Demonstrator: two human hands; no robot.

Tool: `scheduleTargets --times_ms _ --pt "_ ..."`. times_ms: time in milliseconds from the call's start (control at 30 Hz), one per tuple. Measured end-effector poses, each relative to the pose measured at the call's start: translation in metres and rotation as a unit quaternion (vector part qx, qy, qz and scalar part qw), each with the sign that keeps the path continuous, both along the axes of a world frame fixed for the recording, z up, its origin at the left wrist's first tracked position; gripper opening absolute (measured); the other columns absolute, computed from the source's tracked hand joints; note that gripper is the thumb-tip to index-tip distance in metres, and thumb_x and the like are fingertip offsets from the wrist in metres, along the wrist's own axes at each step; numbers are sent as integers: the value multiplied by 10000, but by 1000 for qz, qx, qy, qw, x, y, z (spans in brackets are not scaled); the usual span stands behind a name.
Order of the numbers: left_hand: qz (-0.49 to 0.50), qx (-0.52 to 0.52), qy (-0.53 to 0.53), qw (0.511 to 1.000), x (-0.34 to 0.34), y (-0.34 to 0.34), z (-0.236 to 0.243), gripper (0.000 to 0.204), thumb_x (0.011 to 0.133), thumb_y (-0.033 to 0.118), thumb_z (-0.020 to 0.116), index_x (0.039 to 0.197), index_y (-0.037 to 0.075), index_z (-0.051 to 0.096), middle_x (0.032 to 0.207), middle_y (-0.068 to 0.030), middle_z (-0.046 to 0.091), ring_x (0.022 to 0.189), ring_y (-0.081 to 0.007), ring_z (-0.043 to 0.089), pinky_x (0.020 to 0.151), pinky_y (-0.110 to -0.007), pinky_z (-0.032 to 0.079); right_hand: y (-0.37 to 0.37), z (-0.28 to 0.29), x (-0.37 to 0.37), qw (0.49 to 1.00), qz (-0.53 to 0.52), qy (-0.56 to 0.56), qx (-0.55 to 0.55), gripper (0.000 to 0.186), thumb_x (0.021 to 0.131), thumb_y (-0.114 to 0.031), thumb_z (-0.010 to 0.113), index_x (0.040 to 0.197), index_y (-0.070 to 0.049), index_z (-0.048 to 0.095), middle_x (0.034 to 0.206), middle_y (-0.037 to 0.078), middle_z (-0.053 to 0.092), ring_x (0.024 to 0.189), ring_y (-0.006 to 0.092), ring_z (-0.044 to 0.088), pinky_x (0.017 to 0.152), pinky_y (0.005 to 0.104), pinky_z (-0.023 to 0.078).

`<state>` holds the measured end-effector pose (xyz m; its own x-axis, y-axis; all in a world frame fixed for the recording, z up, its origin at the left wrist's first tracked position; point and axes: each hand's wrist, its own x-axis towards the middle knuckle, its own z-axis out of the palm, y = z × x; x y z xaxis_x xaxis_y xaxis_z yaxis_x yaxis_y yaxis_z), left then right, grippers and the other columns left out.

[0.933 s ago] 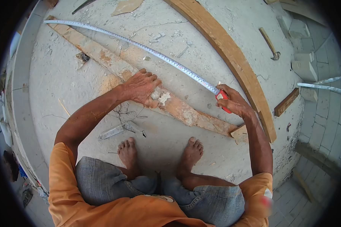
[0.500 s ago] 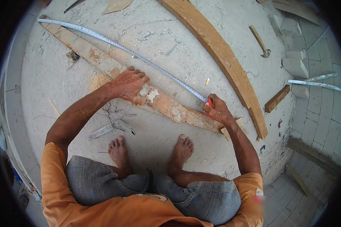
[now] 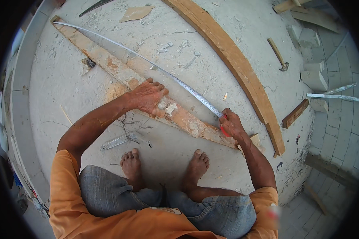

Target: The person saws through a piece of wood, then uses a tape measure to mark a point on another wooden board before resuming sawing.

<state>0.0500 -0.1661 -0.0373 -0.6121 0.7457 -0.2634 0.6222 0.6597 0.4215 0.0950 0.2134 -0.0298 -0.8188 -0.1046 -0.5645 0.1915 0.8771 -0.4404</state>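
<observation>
1. Tape (image 3: 183, 84) is running diagonally from the far-left end of the board (image 3: 107, 61) to the right grip (image 3: 232, 124).
2. Right grip is clasping the red case (image 3: 224, 131).
3. Left grip (image 3: 148, 97) is grasping the board midway.
4. Beam (image 3: 231, 55) is lying beyond.

Tape-measure blade (image 3: 195, 94), beside worn plank (image 3: 109, 61): graduation marks are borne; no figures can be read.

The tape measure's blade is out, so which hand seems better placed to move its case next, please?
Probably the right hand: it holds the red case, while the left hand grips the worn board.
</observation>
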Motion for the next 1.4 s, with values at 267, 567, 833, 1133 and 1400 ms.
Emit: scheduleTargets --times_ms 267,567,833,1133,1400 --pt "-12 5 28 1000 1 -4 -12 897 611 736 691 1093 -12 575 1051 -216 619 1049 -355 590 924 -452 404 -10 43 -16 997 5 -67 -33 358 835 -221 547 1100 7 621 863 248 655 851 381 641 788 439 488" --pt "5 35 20 999 5 0 -19 903 572 684 752 1105 -23 577 1083 -237 621 1071 -379 586 958 -473 401 -20 65 -26 992 19 -110 -65 401 811 -236 563 1111 19 641 900 259 664 875 394 651 788 439 499" --pt "12 54 63 997 0 1 -19 926 536 662 788 1106 -38 580 1086 -269 618 1055 -424 583 959 -496 417 -3 50 -14 991 -43 -74 -102 290 801 -237 565 917 4 678 821 224 668 808 364 652 755 440 496" --pt "-2 2 40 999 -1 3 -10 913 631 738 689 1120 -24 568 1085 -239 620 1056 -382 588 944 -460 418 5 61 -9 953 -236 -48 -184 267 810 -133 553 1026 4 630 785 75 572 685 168 520 659 336 446" --pt "8 -20 25 999 1 -1 -9 839 656 690 700 1122 5 569 1074 -202 623 1073 -343 586 956 -440 391 5 75 -12 943 -279 -19 -180 237 824 -145 555 995 19 566 797 73 552 673 144 505 597 325 448"
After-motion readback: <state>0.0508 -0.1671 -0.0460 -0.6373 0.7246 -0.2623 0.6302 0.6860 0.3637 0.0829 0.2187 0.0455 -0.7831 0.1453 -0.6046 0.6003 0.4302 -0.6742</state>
